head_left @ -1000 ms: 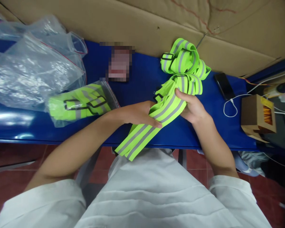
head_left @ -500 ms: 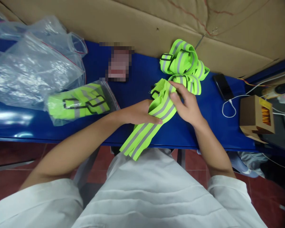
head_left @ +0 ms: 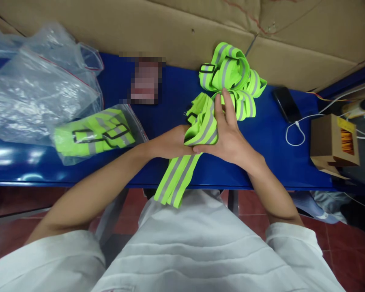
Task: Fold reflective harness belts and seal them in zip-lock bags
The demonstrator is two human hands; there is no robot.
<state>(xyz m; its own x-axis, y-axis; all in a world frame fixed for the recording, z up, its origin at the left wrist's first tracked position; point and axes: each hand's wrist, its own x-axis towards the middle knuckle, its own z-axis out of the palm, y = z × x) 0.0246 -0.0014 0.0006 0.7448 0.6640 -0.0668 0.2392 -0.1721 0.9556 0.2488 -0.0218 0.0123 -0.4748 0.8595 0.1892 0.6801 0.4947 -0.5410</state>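
Observation:
A neon-green reflective strap point(head_left: 205, 127) with grey stripes is gathered in folds between my two hands, over the table's front part. My left hand point(head_left: 173, 144) is closed round its left side, the fingers mostly hidden behind the folds. My right hand point(head_left: 229, 140) presses the strap's right side, fingers stretched up along it and the thumb across beneath the folds. Two doubled tails point(head_left: 176, 178) hang down past the table edge. A black buckle point(head_left: 192, 117) shows at the bundle's left. Right behind it lie more coiled reflective straps point(head_left: 231, 71).
A clear bag holding a folded green strap point(head_left: 94, 134) lies on the blue table point(head_left: 246, 174) at left, near several clear zip bags point(head_left: 54, 81). A blurred-out item point(head_left: 144, 83) lies behind. At right are a black phone point(head_left: 286, 103), white cable and small cardboard box point(head_left: 330, 140).
My right hand has gone from pinching the strap's upper end to lying along its right side, its thumb now lower. The strap's upper length has been folded down into the bundle.

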